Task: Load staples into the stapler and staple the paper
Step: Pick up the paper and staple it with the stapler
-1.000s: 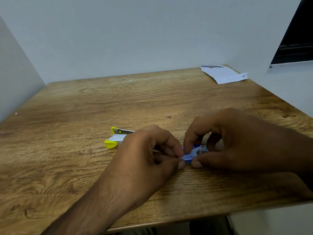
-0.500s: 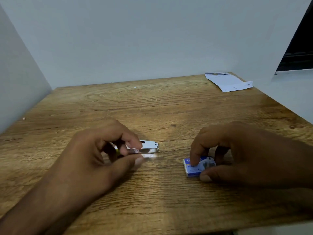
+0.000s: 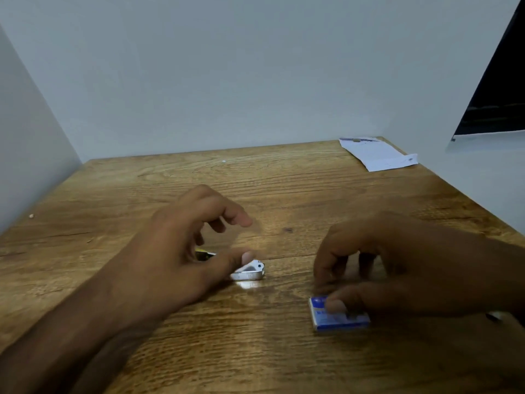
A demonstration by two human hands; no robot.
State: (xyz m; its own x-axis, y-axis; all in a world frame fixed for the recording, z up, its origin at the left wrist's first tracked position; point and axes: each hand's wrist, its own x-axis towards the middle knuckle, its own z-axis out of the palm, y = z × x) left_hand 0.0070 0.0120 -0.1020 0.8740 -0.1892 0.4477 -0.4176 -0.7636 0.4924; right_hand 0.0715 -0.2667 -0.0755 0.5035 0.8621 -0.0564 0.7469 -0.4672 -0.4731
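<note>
Two hands are in my view, both low over the wooden counter [image 3: 284,180]. The left hand [image 3: 181,251] hovers over the stapler [image 3: 250,273] with its fingers loose and spread wide, lifted off the body. Only the thumb tip [image 3: 246,255] touches the stapler, at its silver end. I see no grip on it.

The stapler lies flat on the counter, near the middle. Its silver end points right, and a bit of yellow shows under the left palm.

The right hand [image 3: 397,265] holds the staple box [image 3: 338,318] – thumb [image 3: 336,305] pressed on the blue top, curled fingers coming down at the far edge. Motion blur hides the exact contact of those fingertips. The box rests flat on the counter, to the right of the stapler and nearer to me, with a clear gap between the two.

The paper [image 3: 377,155] – a white folded sheet – lies in the far right corner of the counter, well apart from both hands. Plain pale walls close the counter in at the back and on the left.
</note>
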